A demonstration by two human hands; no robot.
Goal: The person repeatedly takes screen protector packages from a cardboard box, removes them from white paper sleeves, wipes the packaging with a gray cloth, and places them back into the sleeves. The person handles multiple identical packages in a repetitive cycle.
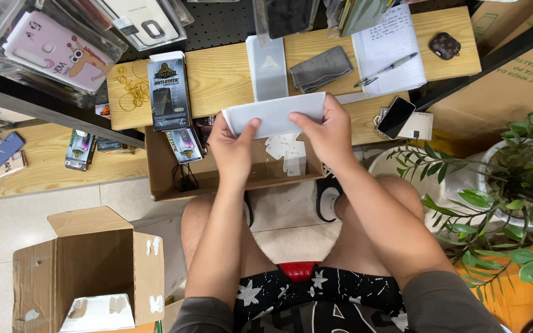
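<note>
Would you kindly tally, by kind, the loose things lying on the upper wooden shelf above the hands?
Grey cloth: 1
Pen: 1
Notepad: 1
Brown earbud case: 1
Dark screen-protector box: 1
Clear sleeve: 1
Total: 6, leaving the rubber bands uncounted, as they overlap.

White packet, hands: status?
Left hand and right hand both grip the white packet, one at each end. Held above the open cardboard box. Nothing in the way.
</note>
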